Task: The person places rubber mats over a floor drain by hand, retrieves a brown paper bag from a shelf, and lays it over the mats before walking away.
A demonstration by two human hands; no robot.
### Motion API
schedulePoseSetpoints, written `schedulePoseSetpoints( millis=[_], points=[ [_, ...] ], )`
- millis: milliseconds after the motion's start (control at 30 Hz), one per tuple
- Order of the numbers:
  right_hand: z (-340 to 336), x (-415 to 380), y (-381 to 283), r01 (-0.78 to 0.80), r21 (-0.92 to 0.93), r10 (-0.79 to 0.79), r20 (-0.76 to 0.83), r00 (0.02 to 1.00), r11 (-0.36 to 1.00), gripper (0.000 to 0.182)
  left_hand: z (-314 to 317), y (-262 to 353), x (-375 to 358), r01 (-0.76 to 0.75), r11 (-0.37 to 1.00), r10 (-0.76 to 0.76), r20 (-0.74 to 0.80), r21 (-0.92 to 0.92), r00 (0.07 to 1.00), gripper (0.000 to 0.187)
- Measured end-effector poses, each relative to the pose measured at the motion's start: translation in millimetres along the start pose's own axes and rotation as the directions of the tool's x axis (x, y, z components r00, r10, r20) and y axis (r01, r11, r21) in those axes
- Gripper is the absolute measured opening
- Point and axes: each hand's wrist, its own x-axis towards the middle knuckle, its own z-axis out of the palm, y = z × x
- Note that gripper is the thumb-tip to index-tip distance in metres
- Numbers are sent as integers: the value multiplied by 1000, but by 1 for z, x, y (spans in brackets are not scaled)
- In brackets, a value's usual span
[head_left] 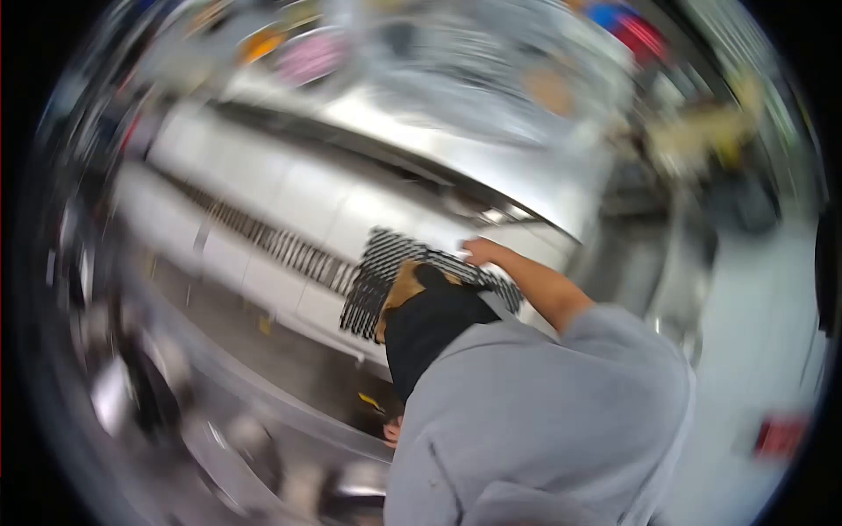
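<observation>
My right hand (478, 252) reaches out past the dark ribbed mat (383, 263). Its fingers look closed, with a small white patch at their tips that is too blurred to name. Low on the left of my body, only part of my left hand (393, 431) shows beside my grey shirt (544, 403); its fingers are mostly hidden. Just above that hand is a small yellow and dark object (371, 403), and I cannot tell whether the two touch. My black apron (434, 329) hangs over the mat's lower part.
A metal counter (421, 131) with a pink-filled bowl (311, 57) and clear plastic wrapping (474, 70) runs across the top. A slotted floor drain (272, 241) crosses the pale tiles. Blurred metal equipment (237, 447) stands at lower left.
</observation>
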Motion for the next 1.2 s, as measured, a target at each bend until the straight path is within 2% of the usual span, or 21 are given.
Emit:
schedulePoseSetpoints(
  millis=[33, 67, 100, 167, 233, 267, 333, 400, 467, 533, 600, 667, 733, 800, 867, 900, 1000, 1033, 1067, 1133, 1200],
  points=[
    [-23, -10, -23, -206, 105, 184, 191, 964, 973, 39, -10, -19, 36, -44, 995, 52, 100, -84, 994, 26],
    [-9, -14, -22, -138, 63, 141, -38, 989, 988, 36, -22, -35, 73, -86, 988, 108, 173, -128, 979, 25],
    [-14, -23, -35, -159, 113, 174, -144, 974, 981, 35, -31, -50, 111, -135, 979, 167, 221, -151, 961, 25],
    [-15, -42, -59, -287, 239, 327, -149, 933, 928, 33, -41, -66, 179, -199, 963, 241, 246, -183, 939, 24],
    [6, -45, -73, -241, 496, 433, -318, 843, 834, 33, -48, -75, 235, -231, 947, 284, 245, -223, 927, 23],
    [16, -51, -80, -247, 525, 461, -328, 825, 815, 33, -49, -78, 262, -249, 938, 306, 239, -242, 921, 23],
    [46, -68, -88, -372, 551, 547, -192, 815, 747, 40, -50, -80, 314, -278, 915, 349, 229, -291, 909, 22],
    [86, -81, -95, -493, 515, 631, -126, 766, 701, 37, -53, -86, 362, -303, 896, 379, 206, -324, 902, 21],
    [120, -94, -98, -576, 472, 637, 39, 770, 667, 38, -86, -72, 394, -351, 880, 414, 155, -321, 897, 20],
    [164, -109, -112, -574, 604, 744, -46, 667, 552, 38, -95, -65, 423, -362, 882, 409, 112, -300, 905, 19],
    [151, -134, -144, -611, 554, 717, 36, 696, 565, 38, -78, -66, 459, -247, 777, 478, 285, -579, 831, 21],
    [172, -121, -137, -642, 471, 676, 121, 726, 605, 39, -89, -49, 458, -304, 712, 541, 217, -633, 813, 24],
    [179, -101, -138, -626, 511, 716, 29, 697, 589, 38, -81, -42, 471, -197, 542, 660, 269, -817, 702, 28],
    [170, -82, -146, -595, 582, 752, -45, 658, 555, 38, -91, -36, 479, -461, 629, 718, 242, -626, 653, 31],
    [152, -61, -161, -549, 588, 711, -64, 701, 594, 39, -100, -30, 496, -504, 654, 724, 274, -565, 633, 32],
    [138, -51, -164, -506, 593, 683, -105, 723, 626, 40, -104, -25, 509, -436, 703, 683, 361, -562, 635, 33],
    [98, -15, -185, -473, 618, 669, -119, 733, 628, 41, -127, -12, 547, -307, 692, 650, 379, -653, 659, 35],
    [94, 3, -186, -467, 613, 656, -113, 746, 637, 41, -155, -2, 553, -276, 709, 625, 396, -649, 673, 36],
    [89, 22, -184, -478, 592, 642, -89, 761, 649, 41, -147, -9, 572, -259, 721, 606, 402, -643, 686, 36],
    [66, 59, -184, -480, 568, 610, -49, 791, 668, 40, -130, -28, 612, -236, 676, 584, 313, -699, 749, 37],
    [35, 90, -198, -567, 433, 590, 94, 802, 701, 38, -148, -59, 633, -230, 732, 535, 333, -642, 776, 36]
  ],
)
